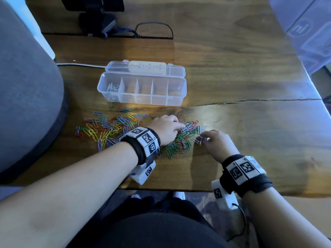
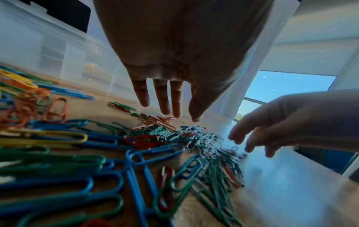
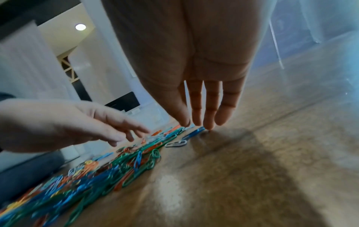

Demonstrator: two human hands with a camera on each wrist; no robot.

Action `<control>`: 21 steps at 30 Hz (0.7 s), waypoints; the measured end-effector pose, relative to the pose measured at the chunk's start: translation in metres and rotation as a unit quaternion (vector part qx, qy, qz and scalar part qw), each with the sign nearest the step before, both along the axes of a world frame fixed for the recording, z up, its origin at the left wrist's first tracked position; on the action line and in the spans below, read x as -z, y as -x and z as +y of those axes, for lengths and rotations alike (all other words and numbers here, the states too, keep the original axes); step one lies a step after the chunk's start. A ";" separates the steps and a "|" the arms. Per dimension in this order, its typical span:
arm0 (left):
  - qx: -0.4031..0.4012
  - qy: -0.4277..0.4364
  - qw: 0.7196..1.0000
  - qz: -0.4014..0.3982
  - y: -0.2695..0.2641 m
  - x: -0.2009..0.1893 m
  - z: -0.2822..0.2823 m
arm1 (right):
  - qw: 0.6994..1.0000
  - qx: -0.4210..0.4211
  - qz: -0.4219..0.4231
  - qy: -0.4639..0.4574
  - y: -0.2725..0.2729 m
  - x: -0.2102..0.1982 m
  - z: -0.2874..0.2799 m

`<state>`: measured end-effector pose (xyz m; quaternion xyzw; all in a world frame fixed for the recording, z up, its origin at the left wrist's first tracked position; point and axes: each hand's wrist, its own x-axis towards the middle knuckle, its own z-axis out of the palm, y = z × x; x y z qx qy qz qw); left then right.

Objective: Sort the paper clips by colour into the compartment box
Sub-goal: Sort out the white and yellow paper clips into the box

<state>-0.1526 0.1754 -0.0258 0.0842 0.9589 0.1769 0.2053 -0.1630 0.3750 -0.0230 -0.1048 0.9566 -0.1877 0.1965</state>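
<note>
A clear compartment box (image 1: 176, 97) stands open behind the pile, with white clips (image 1: 112, 90) in its leftmost cell. Loose paper clips (image 1: 111, 129) of mixed colours cover the wooden table in front of it. My left hand (image 1: 176, 125) reaches to the right over the pile, fingers straight (image 2: 165, 106), tips above a cluster of white clips (image 1: 188, 125) (image 2: 202, 135). My right hand (image 1: 206, 137) comes in from the right, its straight fingertips (image 3: 208, 122) touching the table beside a blue clip (image 3: 194, 132). Neither hand holds anything. Green clips (image 1: 179, 143) lie between the two hands.
A white power strip (image 1: 146, 67) lies behind the box's lid. A grey padded seat (image 1: 26, 95) fills the left side. A black stand (image 1: 96, 18) is at the back and a translucent bin (image 1: 308, 33) at the far right. The table's front edge (image 1: 179, 189) is near my body.
</note>
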 end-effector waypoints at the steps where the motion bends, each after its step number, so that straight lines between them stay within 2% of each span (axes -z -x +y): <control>1: 0.006 0.020 1.000 -0.002 0.002 0.002 0.000 | 1.000 0.014 0.002 0.010 0.003 -0.001 0.000; 4: -0.002 0.042 0.999 0.010 0.005 0.005 -0.004 | 0.999 0.043 0.005 0.024 0.017 -0.002 -0.002; 10: -0.110 -0.024 0.993 0.046 0.014 0.002 0.009 | 0.994 0.102 -0.006 -0.026 0.030 0.000 -0.021; 15: -0.175 -0.042 0.983 0.026 0.024 0.005 0.031 | 0.992 0.115 -0.031 -0.051 0.034 0.000 -0.032; 21: -0.182 -0.049 0.982 0.008 0.028 0.003 0.032 | 0.988 0.149 -0.045 -0.013 0.038 0.004 -0.030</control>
